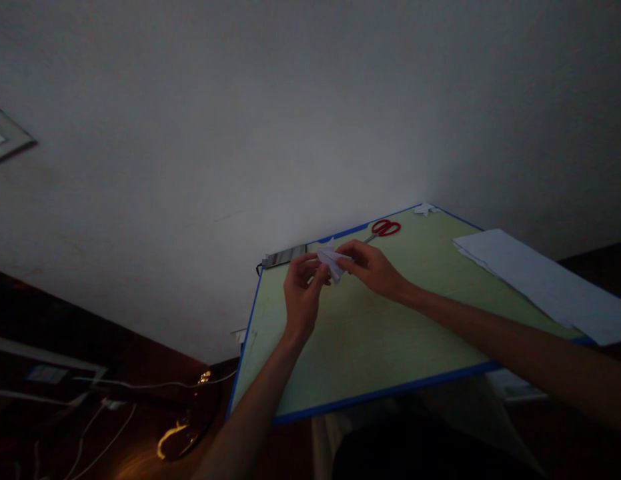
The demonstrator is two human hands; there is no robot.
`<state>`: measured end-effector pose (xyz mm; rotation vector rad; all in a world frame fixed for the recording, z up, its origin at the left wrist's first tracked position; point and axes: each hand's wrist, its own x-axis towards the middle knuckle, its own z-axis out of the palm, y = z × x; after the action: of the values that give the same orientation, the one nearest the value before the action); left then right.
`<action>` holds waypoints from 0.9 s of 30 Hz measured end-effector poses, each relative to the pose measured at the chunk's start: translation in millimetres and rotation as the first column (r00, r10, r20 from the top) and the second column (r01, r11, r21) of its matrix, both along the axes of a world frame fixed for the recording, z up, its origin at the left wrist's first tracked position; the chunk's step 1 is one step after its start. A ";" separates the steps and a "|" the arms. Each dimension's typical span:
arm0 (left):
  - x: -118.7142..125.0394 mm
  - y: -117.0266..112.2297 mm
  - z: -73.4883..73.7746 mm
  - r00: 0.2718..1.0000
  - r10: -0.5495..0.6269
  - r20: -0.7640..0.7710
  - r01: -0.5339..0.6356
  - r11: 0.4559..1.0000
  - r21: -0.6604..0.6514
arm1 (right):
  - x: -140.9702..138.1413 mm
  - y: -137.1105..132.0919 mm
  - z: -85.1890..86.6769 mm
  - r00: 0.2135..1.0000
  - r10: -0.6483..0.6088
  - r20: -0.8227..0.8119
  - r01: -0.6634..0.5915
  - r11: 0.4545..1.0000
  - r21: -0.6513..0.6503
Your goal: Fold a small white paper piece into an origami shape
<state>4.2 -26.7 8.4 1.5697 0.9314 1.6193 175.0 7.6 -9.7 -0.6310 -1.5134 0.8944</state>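
A small piece of folded white paper [330,257] with pointed ends is held up over the table between both hands. My left hand [303,287] pinches its left and lower side between thumb and fingers. From the right, my right hand [370,265] grips the paper's right point with thumb and forefinger. Beyond the right hand lies a pair of scissors [385,228] with red handles, its blades partly hidden by that hand. Part of the paper is covered by the fingers.
The pale green table [380,347] has a blue edge and stands against a wall. A dark flat device [286,256] lies at its back left, paper scraps [426,209] at the far corner. White sheets [545,280] overhang the right edge. Cables [160,385] run at lower left.
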 end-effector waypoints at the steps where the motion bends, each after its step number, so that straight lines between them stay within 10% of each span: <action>1: 0.1 -0.7 0.4 1.000 -0.009 -0.002 0.009 1.000 -0.001 | 0.0 -0.4 -0.1 1.000 0.008 -0.004 -0.008 1.000 -0.002; 9: -7.2 2.0 5.5 0.975 0.181 -0.127 -0.184 0.983 -0.012 | 4.8 2.1 -0.4 1.000 0.011 0.011 -0.011 1.000 0.005; 16: -10.9 6.3 4.7 0.982 -0.185 -0.040 0.178 0.974 -0.138 | 11.2 2.0 5.3 0.997 0.050 0.059 -0.051 0.998 0.029; 27: -5.6 0.9 6.3 0.988 -0.142 -0.054 0.140 0.990 -0.032 | 8.7 2.0 5.3 0.990 -0.131 0.046 0.124 0.985 0.123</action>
<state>-1.4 -25.8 14.6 1.6311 0.8486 1.4649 183.7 9.6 -4.4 -0.6604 -1.5444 0.6880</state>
